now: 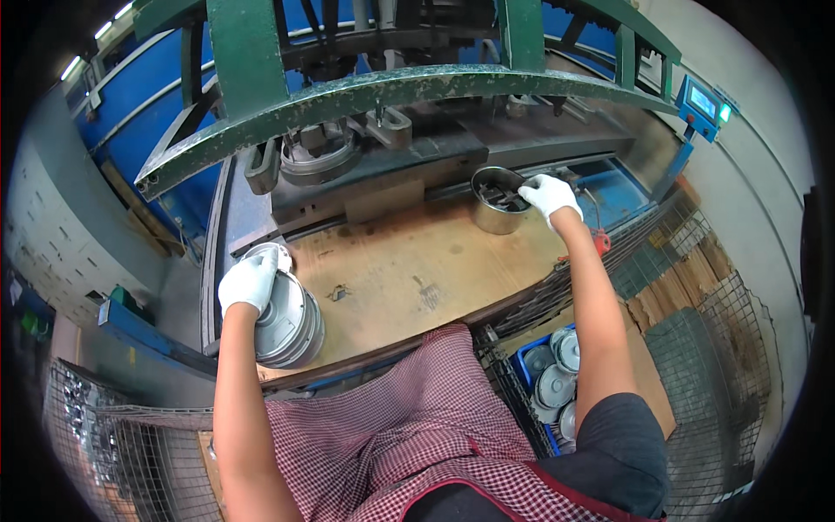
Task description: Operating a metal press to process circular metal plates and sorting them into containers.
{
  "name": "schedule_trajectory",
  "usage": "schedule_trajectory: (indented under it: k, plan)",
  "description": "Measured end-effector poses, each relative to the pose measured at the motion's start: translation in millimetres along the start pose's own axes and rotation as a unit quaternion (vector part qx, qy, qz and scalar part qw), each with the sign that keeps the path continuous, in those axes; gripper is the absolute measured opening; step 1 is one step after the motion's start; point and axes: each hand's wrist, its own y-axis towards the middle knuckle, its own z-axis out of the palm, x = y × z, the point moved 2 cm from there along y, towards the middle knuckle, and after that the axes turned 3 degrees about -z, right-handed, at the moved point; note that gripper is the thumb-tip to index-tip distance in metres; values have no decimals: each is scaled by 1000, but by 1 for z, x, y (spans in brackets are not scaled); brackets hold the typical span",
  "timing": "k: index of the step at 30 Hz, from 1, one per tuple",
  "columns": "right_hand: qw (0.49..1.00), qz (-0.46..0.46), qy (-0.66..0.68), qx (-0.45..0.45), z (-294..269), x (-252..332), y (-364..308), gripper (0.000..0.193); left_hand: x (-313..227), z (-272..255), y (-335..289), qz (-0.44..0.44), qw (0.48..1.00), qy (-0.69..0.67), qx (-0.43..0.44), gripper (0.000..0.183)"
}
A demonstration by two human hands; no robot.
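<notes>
My left hand [248, 283], in a white glove, is closed on the edge of a round silver metal part [287, 257] at the left end of the bench. Right under and beside it stands a stack of round grey metal lids [294, 335], leaning slightly. My right hand [551, 196], also gloved in white, reaches to the rim of a round metal pot [496, 222]. Its fingers are pinched together over the pot's right edge; what they hold, if anything, is hidden. Dark metal pieces [503, 197] lie inside the pot.
A green press frame [374, 91] spans above the bench [391, 261], with round metal tooling [317, 157] beneath. At lower right a blue crate [528, 352] holds several round metal lids. A red-handled tool [600, 242] lies by my right wrist. Wire mesh baskets [148, 444] flank me.
</notes>
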Motion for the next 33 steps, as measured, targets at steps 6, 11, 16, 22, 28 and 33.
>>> schedule_trajectory:
  k: [6, 11, 16, 22, 28, 33]
  plan:
    - [999, -14, 12, -29, 6, 5, 3, 42, 0, 0, 0, -21, 999, 16, 23, 55]
    - [999, -40, 14, -19, 24, -7, -12, 47, 0, 0, -2, -3, 1000, -9, 3, 55]
    - [995, -67, -50, -63, 22, -8, -38, 46, -1, -1, -3, -16, 1000, -10, 17, 54]
    - [922, -163, 223, -273, 5, 45, -39, 35, -2, 1, -2, 0, 1000, 10, 9, 54]
    - [949, -208, 215, -99, 32, 156, 34, 48, 1, 3, -1, -7, 1000, -1, 8, 58]
    - [959, -199, 129, -153, 23, 163, 87, 46, 2, 4, 4, -28, 999, 8, 14, 59]
